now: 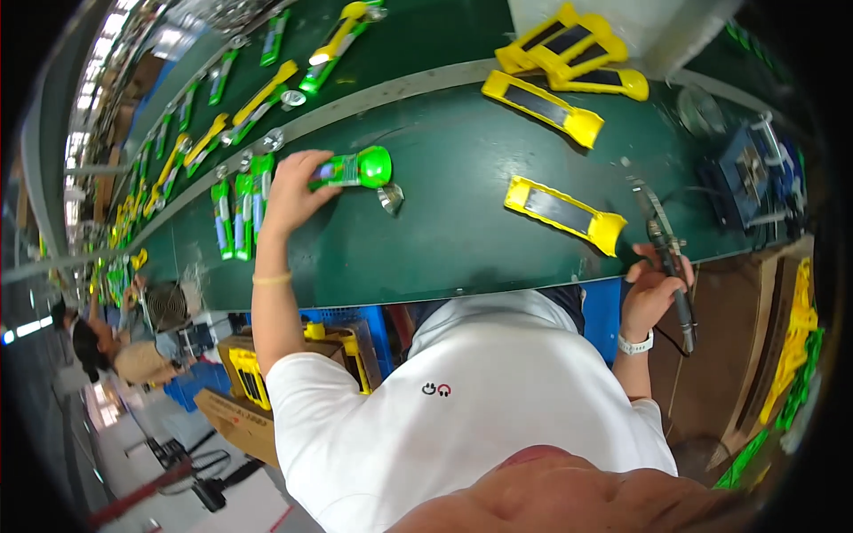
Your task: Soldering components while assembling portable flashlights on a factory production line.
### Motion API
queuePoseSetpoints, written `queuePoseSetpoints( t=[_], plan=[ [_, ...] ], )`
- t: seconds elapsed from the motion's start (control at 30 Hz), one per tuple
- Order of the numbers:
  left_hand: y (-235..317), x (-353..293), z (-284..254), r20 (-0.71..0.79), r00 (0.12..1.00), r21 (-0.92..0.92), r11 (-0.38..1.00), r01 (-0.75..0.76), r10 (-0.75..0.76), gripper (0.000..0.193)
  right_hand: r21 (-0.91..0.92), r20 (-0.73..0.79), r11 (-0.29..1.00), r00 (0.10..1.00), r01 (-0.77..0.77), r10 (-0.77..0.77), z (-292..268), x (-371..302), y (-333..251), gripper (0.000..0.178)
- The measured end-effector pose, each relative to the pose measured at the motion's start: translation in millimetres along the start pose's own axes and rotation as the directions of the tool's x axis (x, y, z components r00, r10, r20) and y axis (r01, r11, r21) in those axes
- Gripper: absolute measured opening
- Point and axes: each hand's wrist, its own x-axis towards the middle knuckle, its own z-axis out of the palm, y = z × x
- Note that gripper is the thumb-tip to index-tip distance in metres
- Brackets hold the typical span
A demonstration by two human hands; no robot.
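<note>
My left hand (295, 191) is closed round a green flashlight housing (374, 166), its wide round end pointing right. A small silver reflector cup (390, 199) is just below that end. To the left of this hand, several green housings (233, 218) lie side by side on the green bench. My right hand (653, 293), at the bench's front edge, grips a soldering iron (666, 244) with a black handle and a metal front part angled up and away. Left of the iron lies a yellow housing half (565, 215) with a dark panel; another yellow half (544, 107) lies farther back.
More yellow halves (573, 49) are piled at the back beside a whitish bag (640, 31). A blue device (751, 173) stands at the right end. Beyond a grey rail (382, 96), green and yellow parts line a belt. Cartons (240, 422) are below; other people (133, 346) sit far left.
</note>
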Motion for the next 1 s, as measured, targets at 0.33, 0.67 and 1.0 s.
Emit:
queuePoseSetpoints(
  t=[0.33,0.67,1.0],
  plan=[
    [164.1,35.3,61.6,-0.129,0.889,-0.228,0.860,-0.457,0.439,0.051,0.069,0.400,0.955,0.885,-0.287,0.237,75.0,32.2,12.1,0.035],
    [117.5,21.7,69.9,-0.096,0.945,-0.252,0.911,-0.327,0.313,0.082,0.303,0.029,0.953,1.000,-0.016,0.008,33.2,49.1,18.8,0.025],
    [153.7,32.4,79.6,-0.277,0.844,-0.096,0.861,-0.500,0.460,0.037,0.341,0.110,0.933,0.991,-0.113,0.079,38.9,40.4,2.6,0.017]
  ],
)
